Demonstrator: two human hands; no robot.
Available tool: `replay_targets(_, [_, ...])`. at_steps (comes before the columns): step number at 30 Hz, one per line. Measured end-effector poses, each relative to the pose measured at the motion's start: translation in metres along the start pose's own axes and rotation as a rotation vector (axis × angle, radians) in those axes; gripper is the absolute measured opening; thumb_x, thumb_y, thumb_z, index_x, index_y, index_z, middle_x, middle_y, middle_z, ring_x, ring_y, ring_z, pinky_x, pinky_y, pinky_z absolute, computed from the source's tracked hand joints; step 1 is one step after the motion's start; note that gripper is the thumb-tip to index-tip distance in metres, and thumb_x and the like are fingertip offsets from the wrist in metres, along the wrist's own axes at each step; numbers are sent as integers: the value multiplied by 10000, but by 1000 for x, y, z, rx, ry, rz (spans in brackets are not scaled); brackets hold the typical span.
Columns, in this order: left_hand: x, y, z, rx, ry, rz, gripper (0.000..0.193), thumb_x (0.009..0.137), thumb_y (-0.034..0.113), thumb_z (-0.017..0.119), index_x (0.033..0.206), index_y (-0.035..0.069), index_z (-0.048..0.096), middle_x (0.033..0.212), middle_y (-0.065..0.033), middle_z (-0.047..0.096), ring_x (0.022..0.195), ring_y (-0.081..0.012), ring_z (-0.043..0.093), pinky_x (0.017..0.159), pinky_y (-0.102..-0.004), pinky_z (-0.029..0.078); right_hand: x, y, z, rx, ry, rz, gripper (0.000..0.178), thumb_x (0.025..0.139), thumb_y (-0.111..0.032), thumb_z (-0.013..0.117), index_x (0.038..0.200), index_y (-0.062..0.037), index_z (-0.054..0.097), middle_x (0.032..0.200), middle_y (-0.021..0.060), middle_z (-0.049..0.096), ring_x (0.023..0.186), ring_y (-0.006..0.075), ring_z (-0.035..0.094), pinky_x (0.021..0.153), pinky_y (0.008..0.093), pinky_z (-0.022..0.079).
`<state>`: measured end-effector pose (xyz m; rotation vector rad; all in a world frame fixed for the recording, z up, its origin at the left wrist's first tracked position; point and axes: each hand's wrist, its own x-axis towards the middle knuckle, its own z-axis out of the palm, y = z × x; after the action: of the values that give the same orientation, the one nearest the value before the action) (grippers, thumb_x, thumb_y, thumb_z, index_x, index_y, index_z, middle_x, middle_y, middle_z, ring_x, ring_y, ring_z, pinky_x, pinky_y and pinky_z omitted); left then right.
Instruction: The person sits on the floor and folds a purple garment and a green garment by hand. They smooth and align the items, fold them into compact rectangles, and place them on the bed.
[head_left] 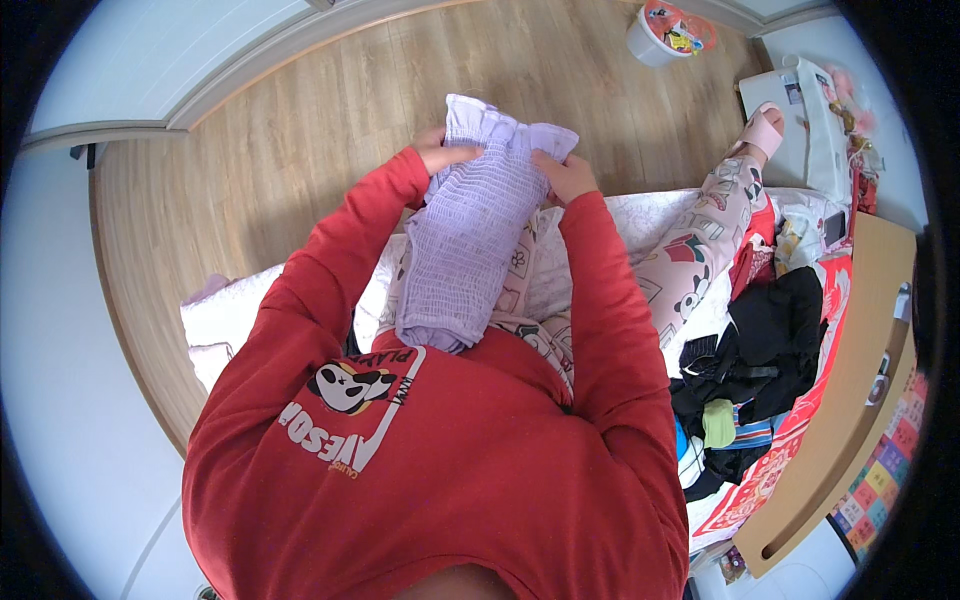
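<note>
- A person in a red long-sleeved sweatshirt sits on a bed, legs in pale patterned trousers.
- The left hand and right hand each pinch a top corner of a lilac, ribbed, smocked fabric garment, fingers curled over its frilled edge.
- The garment lies lengthwise down the lap, its lower end near the chest.
- Smoothing it well likely calls for even tension between both corners.
- A heap of dark clothes lies to the right.
</note>
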<state>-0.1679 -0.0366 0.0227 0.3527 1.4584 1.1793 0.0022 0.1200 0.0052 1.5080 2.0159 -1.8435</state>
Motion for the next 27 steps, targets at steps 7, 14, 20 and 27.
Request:
replay_targets(7, [4, 0, -5, -51, -9, -43, 349, 692, 60, 666, 1021, -8, 572, 921, -98, 626, 781, -162, 607, 715, -264, 487, -10, -10, -9, 721, -271, 274, 179, 785, -49, 576, 958, -11, 549, 829, 73, 570, 704, 205, 574, 636, 309, 546])
replay_targets(14, [20, -26, -23, -14, -244, 388, 158, 658, -25, 656, 701, 54, 526, 792, -71, 591, 720, -134, 551, 660, -252, 458, -34, -4, 9, 516, -136, -472, 251, 652, 138, 478, 781, -36, 604, 805, 62, 592, 780, 210, 572, 720, 299, 487])
replay_targets(20, [5, -9, -42, 192, -558, 559, 193, 661, -49, 640, 608, 42, 478, 808, -111, 572, 740, -197, 526, 684, -299, 423, -53, 20, 8, 170, -59, -868, 174, 556, 93, 500, 647, -40, 567, 722, 81, 579, 732, 213, 565, 685, 294, 440])
replay_targets(27, [-16, 23, -38, 377, -524, 42, 68, 756, 55, 596, 785, -4, 616, 1000, -144, 596, 873, -232, 564, 778, -330, 445, -58, 13, 11, 361, -236, -404, 209, 689, -51, 552, 897, -61, 567, 722, 94, 587, 669, 207, 563, 660, 260, 439])
